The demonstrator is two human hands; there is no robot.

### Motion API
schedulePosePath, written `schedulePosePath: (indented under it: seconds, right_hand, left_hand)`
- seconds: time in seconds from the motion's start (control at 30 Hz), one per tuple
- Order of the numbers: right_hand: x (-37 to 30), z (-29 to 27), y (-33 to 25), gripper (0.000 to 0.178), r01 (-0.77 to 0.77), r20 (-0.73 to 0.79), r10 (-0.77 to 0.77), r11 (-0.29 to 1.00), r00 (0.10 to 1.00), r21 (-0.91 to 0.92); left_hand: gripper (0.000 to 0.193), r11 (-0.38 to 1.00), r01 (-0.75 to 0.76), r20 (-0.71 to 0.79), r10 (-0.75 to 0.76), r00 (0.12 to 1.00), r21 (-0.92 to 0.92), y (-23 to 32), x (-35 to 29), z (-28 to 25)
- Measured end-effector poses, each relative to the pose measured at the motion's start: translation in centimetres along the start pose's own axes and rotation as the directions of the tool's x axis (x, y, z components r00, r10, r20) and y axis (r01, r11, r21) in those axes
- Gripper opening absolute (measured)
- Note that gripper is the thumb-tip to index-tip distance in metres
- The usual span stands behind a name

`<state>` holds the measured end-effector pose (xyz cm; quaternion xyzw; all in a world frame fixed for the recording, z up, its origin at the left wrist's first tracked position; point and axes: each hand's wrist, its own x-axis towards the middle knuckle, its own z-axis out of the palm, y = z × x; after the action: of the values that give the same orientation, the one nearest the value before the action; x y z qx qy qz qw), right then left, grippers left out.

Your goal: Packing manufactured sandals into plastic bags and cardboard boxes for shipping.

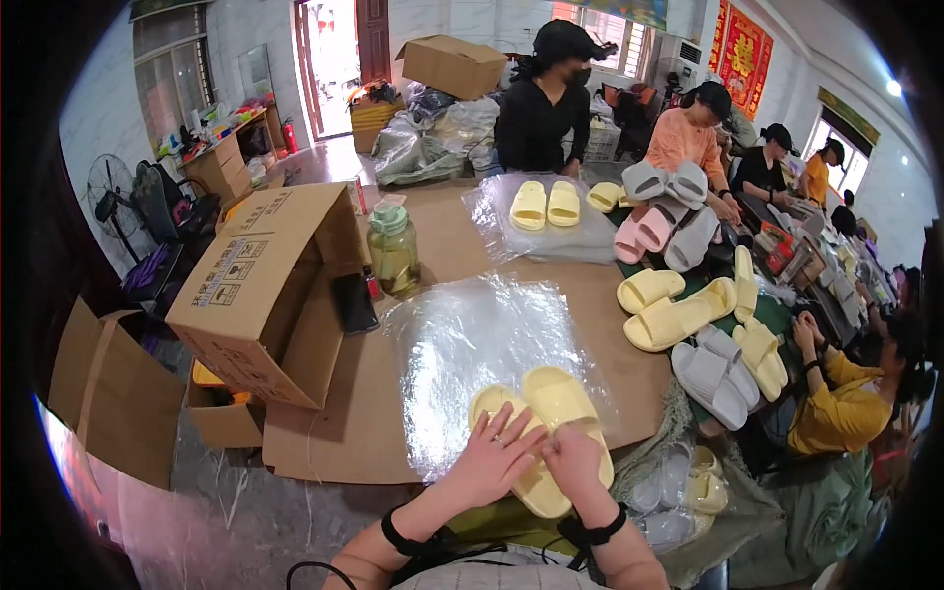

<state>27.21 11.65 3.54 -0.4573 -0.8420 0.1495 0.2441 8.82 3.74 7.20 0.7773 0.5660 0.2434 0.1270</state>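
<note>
Two pale yellow slippers lie side by side at the near edge of the table, the right slipper [560, 393] reaching a little farther than the left slipper [541, 492]. My left hand [499, 447] rests flat across the left one, fingers outstretched. Beside it my right hand [573, 457] is closed over the right slipper's near half; what its fingers hold, if anything, is hidden. Shine on the slippers suggests clear film, but I cannot tell whether they are bagged. Under and beyond them spreads a stack of clear plastic bags [482, 334].
An open cardboard box [261, 295] stands left, near a phone [354, 303] and a lidded jar [392, 251]. Loose yellow slippers [678, 315] and grey slippers [713, 379] line the right edge. Across the table, a person in black [546, 118] stands behind another yellow pair [546, 205] on plastic.
</note>
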Motion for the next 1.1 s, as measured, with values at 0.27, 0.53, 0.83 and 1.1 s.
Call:
schedulePosePath:
  seconds: [0.27, 0.53, 0.83, 1.1]
  right_hand:
    - [6.5, 3.9, -0.1, 0.033, -0.168, -0.023, 0.193, 0.9, 0.981, 0.403]
    - [11.3, 5.5, -0.5, 0.035, -0.078, -0.136, 0.108, 0.974, 0.985, 0.211]
    - [-1.0, -1.3, 0.8, 0.044, 0.304, -0.07, -0.296, 0.928, 0.953, 0.215]
    - [-1.5, -14.2, 1.5, 0.024, -0.367, 0.568, -0.435, 0.465, 0.699, 0.806]
  left_hand:
    - [0.053, 0.989, -0.131, 0.085, 0.137, 0.987, -0.07, 2.2, -1.5, -1.3]
    - [0.059, 0.988, -0.136, 0.132, 0.145, 0.981, -0.071, 2.0, -2.7, -3.9]
    - [0.075, 0.992, 0.123, -0.216, -0.113, 0.97, 0.033, -5.9, -1.4, -2.4]
    - [0.098, 0.935, 0.344, -0.101, -0.336, 0.937, 0.083, -10.1, -2.2, 2.1]
